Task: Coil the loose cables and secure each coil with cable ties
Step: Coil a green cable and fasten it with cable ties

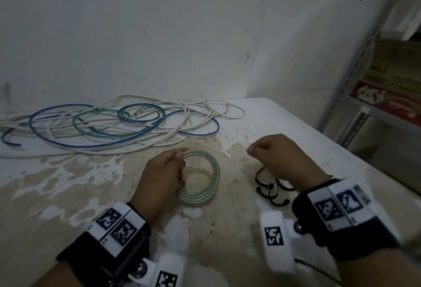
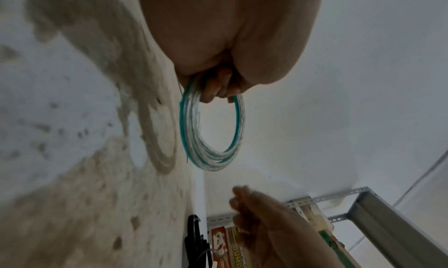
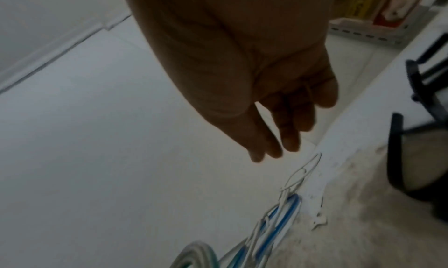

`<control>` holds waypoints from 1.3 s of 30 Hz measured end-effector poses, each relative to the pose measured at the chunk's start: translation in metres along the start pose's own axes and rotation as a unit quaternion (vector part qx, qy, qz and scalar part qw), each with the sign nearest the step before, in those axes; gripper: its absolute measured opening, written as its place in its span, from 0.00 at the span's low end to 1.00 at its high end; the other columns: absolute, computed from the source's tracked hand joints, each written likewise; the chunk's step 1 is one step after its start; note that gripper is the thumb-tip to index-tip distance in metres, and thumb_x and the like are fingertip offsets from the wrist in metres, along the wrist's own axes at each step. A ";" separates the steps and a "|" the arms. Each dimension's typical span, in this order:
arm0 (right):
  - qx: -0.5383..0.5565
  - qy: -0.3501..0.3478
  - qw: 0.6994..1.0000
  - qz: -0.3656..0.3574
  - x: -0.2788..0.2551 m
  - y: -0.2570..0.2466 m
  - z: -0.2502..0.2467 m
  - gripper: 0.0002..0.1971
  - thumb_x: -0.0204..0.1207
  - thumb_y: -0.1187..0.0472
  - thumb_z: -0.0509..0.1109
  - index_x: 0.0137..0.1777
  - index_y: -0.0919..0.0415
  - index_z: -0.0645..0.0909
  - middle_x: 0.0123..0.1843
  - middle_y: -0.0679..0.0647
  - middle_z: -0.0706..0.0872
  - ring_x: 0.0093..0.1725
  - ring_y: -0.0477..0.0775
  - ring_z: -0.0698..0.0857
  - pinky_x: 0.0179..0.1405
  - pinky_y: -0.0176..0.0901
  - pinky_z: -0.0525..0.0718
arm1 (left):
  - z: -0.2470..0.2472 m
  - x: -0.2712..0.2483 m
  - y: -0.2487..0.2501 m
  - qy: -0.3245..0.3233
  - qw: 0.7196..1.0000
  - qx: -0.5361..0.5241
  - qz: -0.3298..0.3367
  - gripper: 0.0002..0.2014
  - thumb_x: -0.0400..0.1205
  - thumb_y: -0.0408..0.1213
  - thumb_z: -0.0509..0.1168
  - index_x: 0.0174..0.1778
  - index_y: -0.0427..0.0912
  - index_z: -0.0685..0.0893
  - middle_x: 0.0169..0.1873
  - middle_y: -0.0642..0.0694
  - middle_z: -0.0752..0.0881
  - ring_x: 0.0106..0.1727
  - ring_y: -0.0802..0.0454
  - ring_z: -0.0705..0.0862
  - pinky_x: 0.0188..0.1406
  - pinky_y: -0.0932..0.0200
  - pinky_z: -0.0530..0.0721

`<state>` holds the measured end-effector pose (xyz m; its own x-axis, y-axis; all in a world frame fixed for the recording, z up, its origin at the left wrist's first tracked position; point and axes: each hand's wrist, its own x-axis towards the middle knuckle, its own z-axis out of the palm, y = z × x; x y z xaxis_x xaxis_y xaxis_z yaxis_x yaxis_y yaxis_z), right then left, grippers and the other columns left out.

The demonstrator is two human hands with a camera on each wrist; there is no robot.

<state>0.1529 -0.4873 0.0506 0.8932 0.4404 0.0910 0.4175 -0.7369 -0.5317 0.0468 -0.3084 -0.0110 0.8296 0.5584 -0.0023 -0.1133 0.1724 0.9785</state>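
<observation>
A small coil of clear, green-striped cable [image 1: 200, 200] stands tilted on the stained white table [image 1: 68, 195], just right of my left hand [image 1: 168, 172]. That hand grips the coil's left rim; in the left wrist view its fingers [image 2: 218, 88] curl round the coil [image 2: 186, 130]. My right hand [image 1: 273, 154] hovers to the right with loosely bent fingers, and its fingers [image 3: 286, 130] show nothing between them. Several black cable ties [image 1: 270, 187] lie on the table under that hand.
A tangle of loose white, blue and green cables [image 1: 102, 127] lies at the back left against the wall, and shows again in the right wrist view [image 3: 278, 224]. A metal shelf [image 1: 364, 95] holding cardboard boxes [image 1: 391, 86] stands beyond the table's right edge.
</observation>
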 end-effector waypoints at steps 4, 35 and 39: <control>-0.232 -0.130 0.963 0.038 0.021 0.005 0.006 0.20 0.75 0.50 0.73 0.32 0.65 0.75 0.32 0.52 0.77 0.37 0.54 0.80 0.33 0.39 0.76 | -0.008 0.004 0.000 0.015 0.999 -0.038 -0.004 0.11 0.87 0.31 0.55 0.47 0.39 0.83 0.27 0.45 0.68 0.19 0.58 0.62 0.16 0.67 0.64; 0.253 -0.020 0.953 -0.165 0.008 -0.094 0.031 0.11 0.76 0.64 0.63 0.36 0.68 0.82 0.30 0.54 0.88 0.23 0.50 0.82 0.20 0.39 0.75 | -0.052 0.025 0.022 0.156 0.972 -0.174 0.006 0.11 0.85 0.35 0.60 0.37 0.42 0.79 0.18 0.52 0.72 0.15 0.60 0.63 0.13 0.68 0.63; 0.398 -0.085 0.903 -0.140 0.016 -0.110 0.067 0.10 0.79 0.67 0.63 0.38 0.65 0.82 0.24 0.51 0.84 0.21 0.50 0.76 0.19 0.39 0.73 | -0.064 0.030 0.026 0.151 0.970 -0.188 0.005 0.10 0.87 0.34 0.57 0.41 0.42 0.80 0.18 0.52 0.71 0.16 0.60 0.63 0.15 0.68 0.64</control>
<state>0.1099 -0.3648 0.0542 0.7049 0.6742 0.2204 0.3094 -0.0127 -0.9508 0.0337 -0.2349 0.0011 0.6360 0.7640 -0.1085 -0.3598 0.4180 0.8342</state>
